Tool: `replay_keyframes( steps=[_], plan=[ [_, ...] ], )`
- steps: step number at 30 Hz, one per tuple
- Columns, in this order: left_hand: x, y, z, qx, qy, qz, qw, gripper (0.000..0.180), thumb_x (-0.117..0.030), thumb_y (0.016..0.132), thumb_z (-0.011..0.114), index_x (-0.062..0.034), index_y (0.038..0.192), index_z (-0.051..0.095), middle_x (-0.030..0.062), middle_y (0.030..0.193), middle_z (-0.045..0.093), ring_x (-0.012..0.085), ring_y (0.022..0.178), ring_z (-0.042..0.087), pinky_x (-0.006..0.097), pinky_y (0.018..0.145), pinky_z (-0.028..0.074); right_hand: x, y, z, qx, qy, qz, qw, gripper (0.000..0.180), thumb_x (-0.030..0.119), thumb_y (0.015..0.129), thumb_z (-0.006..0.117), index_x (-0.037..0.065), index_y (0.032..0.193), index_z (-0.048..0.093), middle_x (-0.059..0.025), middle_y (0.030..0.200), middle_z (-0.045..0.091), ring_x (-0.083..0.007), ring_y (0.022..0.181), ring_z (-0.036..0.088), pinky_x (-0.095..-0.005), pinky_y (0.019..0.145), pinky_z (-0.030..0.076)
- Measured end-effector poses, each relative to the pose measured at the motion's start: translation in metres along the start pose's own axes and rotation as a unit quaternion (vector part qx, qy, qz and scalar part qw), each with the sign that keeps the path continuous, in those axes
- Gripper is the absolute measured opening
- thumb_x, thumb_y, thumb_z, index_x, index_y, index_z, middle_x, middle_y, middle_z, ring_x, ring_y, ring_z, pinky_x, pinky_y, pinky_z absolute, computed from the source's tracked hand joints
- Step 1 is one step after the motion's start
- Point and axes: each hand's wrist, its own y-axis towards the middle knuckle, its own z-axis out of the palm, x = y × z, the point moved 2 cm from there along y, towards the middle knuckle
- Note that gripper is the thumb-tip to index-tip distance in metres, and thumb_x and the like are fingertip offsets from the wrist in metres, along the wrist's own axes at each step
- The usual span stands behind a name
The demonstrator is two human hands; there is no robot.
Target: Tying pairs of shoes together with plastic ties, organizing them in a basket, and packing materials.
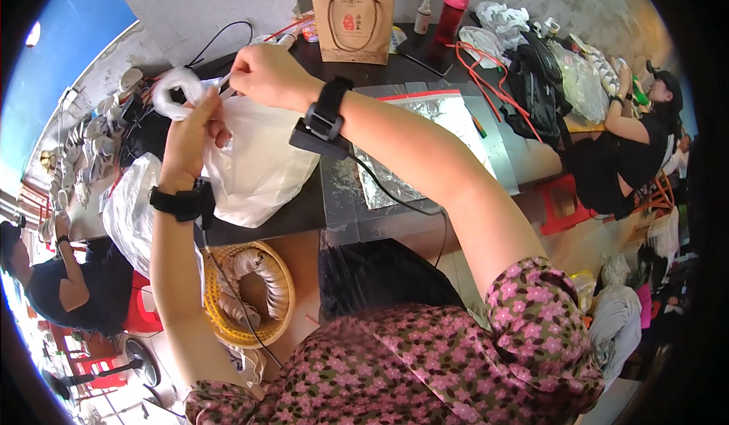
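Note:
A white ring-shaped coil [176, 94] sits against the fingers of my left hand [190, 132], whose thumb and fingers are closed on it. My right hand [266, 75] is closed too, its fingertips pinched just right of the coil around a thin pale strip that is hard to make out. Below both hands, a white plastic bag [262, 159] spreads over the dark table [296, 212] and hangs near its front edge. Each wrist wears a black strap with a small device, and a cable runs from it.
Behind stands a brown paper bag [353, 26], with a pink bottle [453, 16] and a phone [425, 53] nearby. A silver sheet [418, 136] lies right. Under the table edge, a yellow basket [285, 326] holds wrapped coils. People sit at both sides.

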Motion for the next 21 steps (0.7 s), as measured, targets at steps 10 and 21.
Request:
replay_keyframes(
  steps=[10, 21],
  plan=[
    [-0.008, -0.023, -0.019, 0.089, 0.21, 0.064, 0.971, 0.004, -0.007, 0.078, 0.056, -0.0049, 0.081, 0.057, 0.0008, 0.08, 0.059, 0.0152, 0.07, 0.057, 0.029, 0.06, 0.044, 0.048, -0.019, 0.017, -0.065, 0.063, -0.29, 0.953, 0.014, 0.017, 0.078, 0.061, 0.004, 0.079, 0.055, -0.0066, 0.076, 0.054, -0.023, 0.079, 0.056, -0.0337, 0.074, 0.045],
    [0.003, -0.034, 0.017, -0.06, 0.503, 0.54, 0.672, 0.019, 0.001, 0.068, 0.059, 0.0035, 0.087, 0.056, 0.0137, 0.097, 0.056, 0.0279, 0.087, 0.056, 0.034, 0.076, 0.046, -0.032, -0.004, 0.042, 0.296, 0.485, 0.151, 0.809, 0.028, 0.016, 0.088, 0.054, -0.001, 0.109, 0.055, -0.0054, 0.1, 0.059, -0.0094, 0.086, 0.057, -0.0211, 0.077, 0.046]
  ],
)
